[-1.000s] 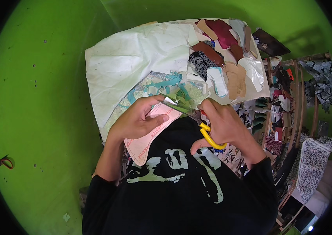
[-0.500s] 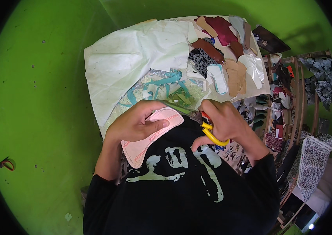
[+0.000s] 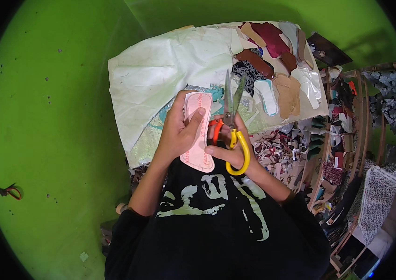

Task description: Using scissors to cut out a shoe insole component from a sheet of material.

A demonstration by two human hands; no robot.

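Observation:
My left hand (image 3: 178, 135) grips a pale pink insole-shaped piece (image 3: 197, 151) with red printing and a drawn outline along its edge. The thumb lies on its face, the fingers behind it. In my right hand (image 3: 234, 155) is a pair of scissors (image 3: 229, 106) with one yellow and one orange-red handle. Its blades point away from me, slightly spread, with nothing between them. The right thumb reaches toward the insole piece's right edge; whether it touches cannot be told. Teal and white offcuts (image 3: 215, 91) lie on the table just beyond my hands.
White sheeting (image 3: 160, 60) covers the table's left part. Insole shapes lie at the right, among them a white one (image 3: 266, 97), tan ones (image 3: 285, 95) and a brown one (image 3: 255, 62). Wooden racks (image 3: 359, 135) with material stand at the right; scraps (image 3: 277, 151) lie below the table edge.
The insole piece has turned from slanting to nearly upright. The scissors have swung from pointing left over its edge to pointing away, clear of it. My right hand has moved left.

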